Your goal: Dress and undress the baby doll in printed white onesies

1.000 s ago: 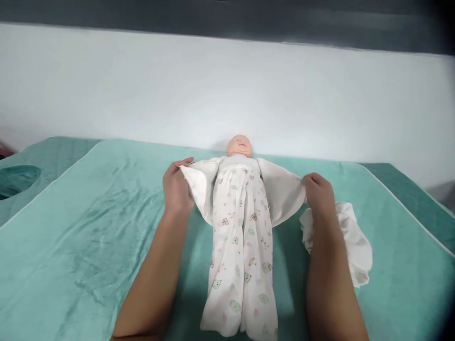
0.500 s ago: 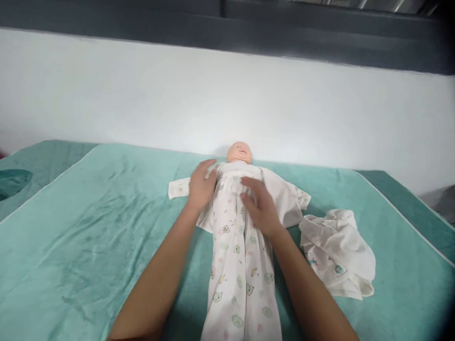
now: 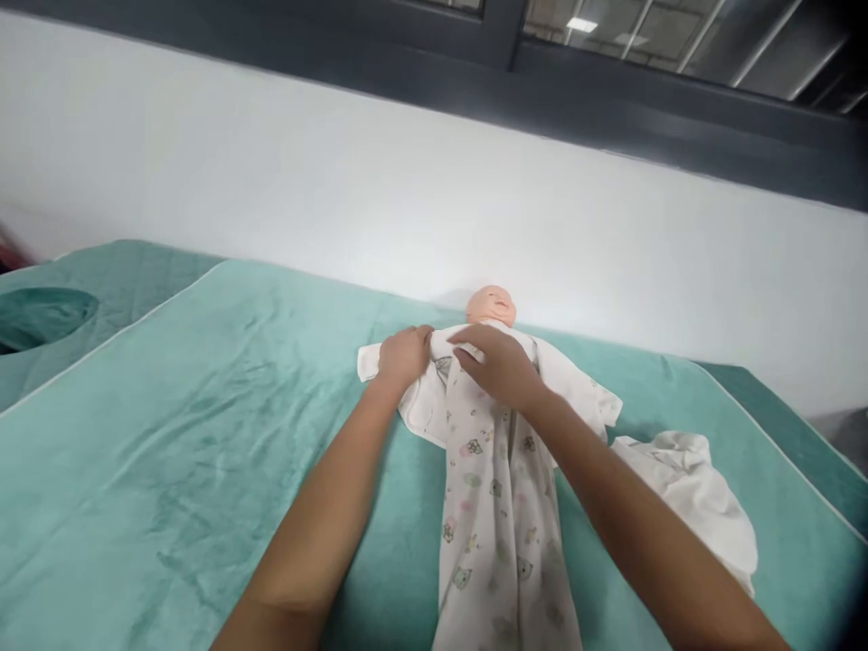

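Over green bedding point(image 3: 203, 452), whether left hand point(image 3: 407, 355) grips is hidden; right hand point(image 3: 502, 366), unclenched, obscures trousers point(image 3: 480, 506).

Rm L of doll point(image 3: 491, 307); cloth point(image 3: 705, 495) obstructs R (wall point(image 3: 305, 190) bhd).

1. White wall point(image 3: 339, 199) across the upper half of the frame.
2. Dark grey window frame point(image 3: 610, 108) along the top, with barred glass point(image 3: 668, 36) at upper right.
3. Teal cover point(image 3: 169, 443), wrinkled at lower left.
4. Oval hollow point(image 3: 44, 316) at the left edge, perhaps an opening.

Patterned trousers point(image 3: 505, 533) partly behind the right hand point(image 3: 500, 366), cut off below
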### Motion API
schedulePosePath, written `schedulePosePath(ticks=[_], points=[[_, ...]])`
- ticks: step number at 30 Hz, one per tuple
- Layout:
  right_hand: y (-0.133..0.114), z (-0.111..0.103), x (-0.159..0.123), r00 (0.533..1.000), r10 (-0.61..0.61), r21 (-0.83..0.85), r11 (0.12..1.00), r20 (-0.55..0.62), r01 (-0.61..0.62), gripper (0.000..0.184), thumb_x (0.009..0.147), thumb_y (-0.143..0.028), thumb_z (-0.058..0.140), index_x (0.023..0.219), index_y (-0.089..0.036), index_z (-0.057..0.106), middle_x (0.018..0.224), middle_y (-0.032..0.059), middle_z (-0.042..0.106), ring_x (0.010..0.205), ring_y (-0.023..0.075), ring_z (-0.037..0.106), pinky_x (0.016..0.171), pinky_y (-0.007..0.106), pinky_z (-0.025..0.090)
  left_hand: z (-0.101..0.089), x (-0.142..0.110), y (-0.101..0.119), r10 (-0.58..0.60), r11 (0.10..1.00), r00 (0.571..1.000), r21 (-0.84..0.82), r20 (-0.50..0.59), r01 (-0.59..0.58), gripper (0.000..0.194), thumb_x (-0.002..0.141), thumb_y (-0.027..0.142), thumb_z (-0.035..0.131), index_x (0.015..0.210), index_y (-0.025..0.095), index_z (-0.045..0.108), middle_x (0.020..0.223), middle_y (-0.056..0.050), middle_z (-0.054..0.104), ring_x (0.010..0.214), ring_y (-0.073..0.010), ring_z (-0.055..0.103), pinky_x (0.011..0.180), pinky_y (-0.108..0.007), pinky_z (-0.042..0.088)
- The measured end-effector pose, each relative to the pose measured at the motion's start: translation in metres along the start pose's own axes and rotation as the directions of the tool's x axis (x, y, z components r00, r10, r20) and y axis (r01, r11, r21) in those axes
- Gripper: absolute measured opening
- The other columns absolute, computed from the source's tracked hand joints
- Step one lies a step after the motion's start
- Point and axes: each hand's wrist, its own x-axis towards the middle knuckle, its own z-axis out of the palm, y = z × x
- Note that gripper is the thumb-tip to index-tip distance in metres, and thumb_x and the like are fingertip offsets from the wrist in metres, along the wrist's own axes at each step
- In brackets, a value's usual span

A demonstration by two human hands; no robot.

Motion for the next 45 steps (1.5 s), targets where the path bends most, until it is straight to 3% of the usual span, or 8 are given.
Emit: schedulePosePath(ticks=[4, 7, 13, 20, 25, 34, 40, 45], points=[[0.005, 0.029, 0.071, 0.883, 0.076, -0.393, 0.911, 0.463, 0.127, 0.027, 0.088, -0.03, 0.058, 0.11, -0.017, 0.064, 0.116, 0.0133, 0.065, 0.104, 0.0276, 0.06, 0.081, 0.036, 0.048, 0.0, -0.001, -0.005, -0.039, 0.998, 0.999, -0.044, -0.007, 0.039, 0.04, 0.098, 0.032, 0.03, 0.121, 0.028, 0.063, 0.112, -0.008, 0.071, 0.101, -0.0274, 0.065, 0.079, -0.037, 0.046], [0.012, 0.051, 0.089, 0.805, 0.134, -0.482, 0.852, 0.578, 0.204, 0.034, 0.083, -0.036, 0.065, 0.111, -0.016, 0.064, 0.115, 0.0162, 0.062, 0.099, 0.0292, 0.061, 0.078, 0.037, 0.047, 0.0, 0.001, -0.009, -0.075, 0.995, 0.997, -0.071, 0.02, 0.076, 0.038, 0.097, 0.029, 0.032, 0.114, 0.027, 0.066, 0.108, -0.009, 0.072, 0.098, -0.028, 0.066, 0.076, -0.037, 0.046], [0.02, 0.057, 0.083, 0.814, 0.102, -0.501, 0.829, 0.572, 0.248, 0.04, 0.089, -0.041, 0.057, 0.124, -0.022, 0.059, 0.117, 0.0148, 0.061, 0.104, 0.0324, 0.058, 0.077, 0.04, 0.045, -0.002, -0.001, -0.006, -0.083, 0.987, 0.996, -0.138, -0.015, 0.08, 0.035, 0.096, 0.025, 0.036, 0.11, 0.025, 0.068, 0.105, -0.011, 0.073, 0.096, -0.0273, 0.066, 0.078, -0.036, 0.046], [0.023, 0.011, 0.081, 0.797, 0.065, -0.524, 0.785, 0.601, 0.331, 0.038, 0.094, -0.049, 0.053, 0.125, -0.028, 0.058, 0.118, 0.0124, 0.059, 0.103, 0.0322, 0.057, 0.076, 0.038, 0.041, -0.001, -0.024, -0.021, -0.099, 0.917, 0.989, -0.396, -0.112, 0.047, 0.037, 0.095, 0.023, 0.038, 0.116, 0.022, 0.068, 0.111, -0.006, 0.073, 0.101, -0.0222, 0.065, 0.086, -0.032, 0.047], [0.022, -0.01, 0.07, 0.839, 0.066, -0.547, 0.785, 0.54, 0.29, 0.032, 0.093, -0.043, 0.056, 0.118, -0.024, 0.061, 0.116, 0.0136, 0.058, 0.101, 0.0302, 0.057, 0.076, 0.037, 0.04, 0.001, -0.05, -0.025, -0.051, 0.948, 0.988, -0.318, -0.145, 0.002, 0.042, 0.089, 0.012, 0.038, 0.117, 0.02, 0.068, 0.113, -0.01, 0.07, 0.105, -0.0219, 0.063, 0.092, -0.032, 0.045], [0.02, -0.014, 0.062, 0.851, 0.048, -0.525, 0.805, 0.522, 0.276, 0.034, 0.094, -0.045, 0.053, 0.119, -0.024, 0.06, 0.116, 0.0144, 0.058, 0.1, 0.0303, 0.056, 0.076, 0.037, 0.04, 0.001, -0.067, -0.024, -0.035, 0.925, 0.992, -0.379, -0.125, -0.015, 0.051, 0.083, 0.009, 0.042, 0.13, 0.023, 0.059, 0.123, -0.006, 0.067, 0.111, -0.0206, 0.061, 0.098, -0.035, 0.044], [0.019, -0.007, 0.059, 0.858, 0.065, -0.528, 0.811, 0.509, 0.252, 0.04, 0.094, -0.049, 0.05, 0.125, -0.024, 0.057, 0.121, 0.015, 0.057, 0.105, 0.0319, 0.055, 0.077, 0.037, 0.043, 0.0, -0.066, -0.019, -0.136, 0.907, 0.984, -0.413, -0.112, 0.078, 0.043, 0.085, 0.032, 0.056, 0.127, 0.022, 0.055, 0.105, -0.006, 0.071, 0.092, -0.0231, 0.064, 0.084, -0.035, 0.047], [0.024, 0.009, 0.051, 0.856, 0.043, -0.391, 0.901, 0.514, 0.19, 0.049, 0.092, -0.04, 0.053, 0.138, -0.024, 0.049, 0.132, 0.0143, 0.055, 0.116, 0.0326, 0.054, 0.086, 0.04, 0.045, -0.004, -0.072, -0.026, -0.212, 0.943, 0.955, -0.299, -0.208, 0.144, 0.035, 0.088, 0.035, 0.053, 0.119, 0.02, 0.06, 0.109, -0.012, 0.067, 0.106, -0.028, 0.058, 0.088, -0.038, 0.044]])
